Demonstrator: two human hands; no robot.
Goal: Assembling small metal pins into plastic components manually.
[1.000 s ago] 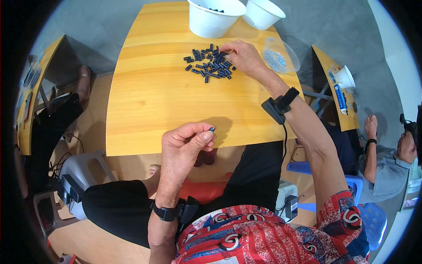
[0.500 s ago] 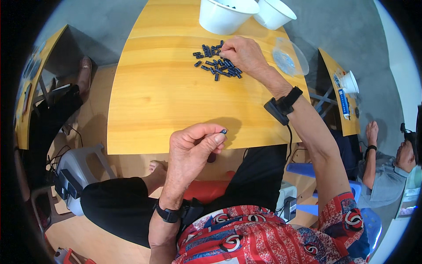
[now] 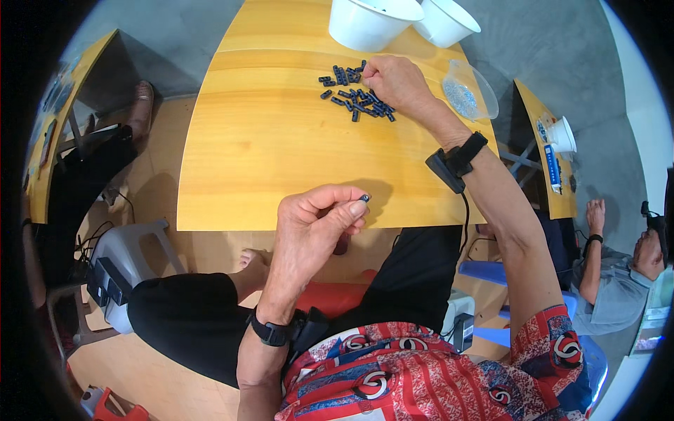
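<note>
My left hand (image 3: 319, 217) is closed in a pinch over the table's near edge, thumb and forefinger gripping a small dark plastic piece (image 3: 364, 198). Only the end of that piece shows, with what looks like a hole or a bright spot in it. A loose pile of short, dark blue-black plastic pieces (image 3: 357, 105) lies at the far middle of the table. At its right side my right hand (image 3: 399, 85) reaches down, fingertips pinched together among the pieces. Whatever those fingertips hold is hidden.
Beyond the pile stand a white tub (image 3: 372, 28) with dark bits inside and a second white tub (image 3: 449, 24). A clear shallow dish (image 3: 484, 91) of tiny pale pieces sits at the wooden table's (image 3: 246, 168) right edge. Another person (image 3: 611, 281) is at the right.
The whole view has shifted slightly. My left hand still pinches its dark piece, turned a little. My right hand stays at the pile's right side, its fingertips moved slightly.
</note>
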